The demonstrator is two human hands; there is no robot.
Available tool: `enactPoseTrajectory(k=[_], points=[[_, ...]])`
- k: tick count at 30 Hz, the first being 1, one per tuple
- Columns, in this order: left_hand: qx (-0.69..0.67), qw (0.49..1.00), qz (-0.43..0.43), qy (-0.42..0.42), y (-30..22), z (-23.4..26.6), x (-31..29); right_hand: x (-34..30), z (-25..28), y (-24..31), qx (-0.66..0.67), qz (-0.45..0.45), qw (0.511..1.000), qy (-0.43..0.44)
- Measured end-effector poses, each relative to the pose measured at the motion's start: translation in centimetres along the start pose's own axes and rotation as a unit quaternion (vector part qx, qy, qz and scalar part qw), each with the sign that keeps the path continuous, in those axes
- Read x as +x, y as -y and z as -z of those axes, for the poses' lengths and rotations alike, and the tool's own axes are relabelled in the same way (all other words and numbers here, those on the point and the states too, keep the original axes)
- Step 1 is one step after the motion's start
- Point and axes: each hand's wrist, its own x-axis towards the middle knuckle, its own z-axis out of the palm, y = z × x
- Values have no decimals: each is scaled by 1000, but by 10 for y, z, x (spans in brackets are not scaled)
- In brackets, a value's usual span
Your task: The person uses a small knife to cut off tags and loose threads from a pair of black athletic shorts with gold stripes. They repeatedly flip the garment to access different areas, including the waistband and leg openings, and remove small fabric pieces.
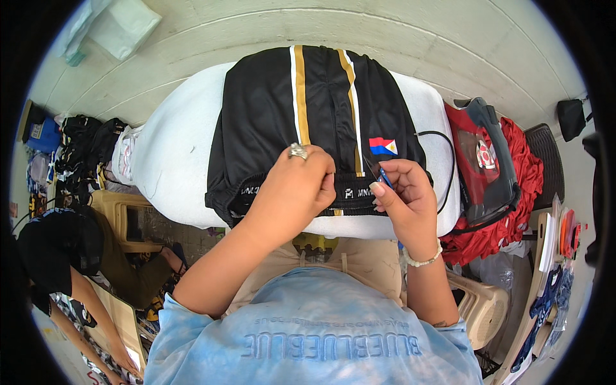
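your left hand (292, 186) lies over the near part of the black garment (266, 106), its grip closed, fingers curled and thumb against the index finger; whether cloth or thread is pinched inside, you cannot tell. your right hand (410, 199) is just beyond the right stripe, below the flag patch (383, 146); its grip is closed on a small blue tool (385, 178), thumb and fingertips together. the tool's dark, thin end points toward the stripe and is hard to make out; contact with the cloth cannot be confirmed.

the garment lies on the padded board (170, 151), below and between your hands. your left hand and forearm cover part of the elastic waistband (351, 186).

the garment is smooth, with two white-and-gold stripes; its waistband is tightly gathered. the board's cover is white, soft and rounded at the left. to the right, a red-and-grey iron (476, 173) stands beside crumpled red cloth (523, 173).
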Motion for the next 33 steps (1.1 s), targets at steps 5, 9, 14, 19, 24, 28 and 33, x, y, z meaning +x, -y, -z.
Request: enactPoseTrajectory(k=[5,9,14,19,24,28,33], points=[[-105,994,30,-16,10,1,-6,0,0,-1,-40,38,998,15],[-117,992,22,-32,11,-2,-7,-5,-1,5,-190,50,980,21],[-118,992,16,-47,12,-5,-11,-6,-5,9,-317,92,944,11],[-119,992,11,-47,10,-4,-12,-3,-7,10,-338,105,935,18],[-114,992,7,-44,10,-3,-11,0,-9,9,-343,141,928,19],[-201,977,45,-51,8,2,-12,-1,-8,6,-288,78,954,0],[-261,933,131,-211,16,51,-10,3,-4,3,-135,22,991,-1]])
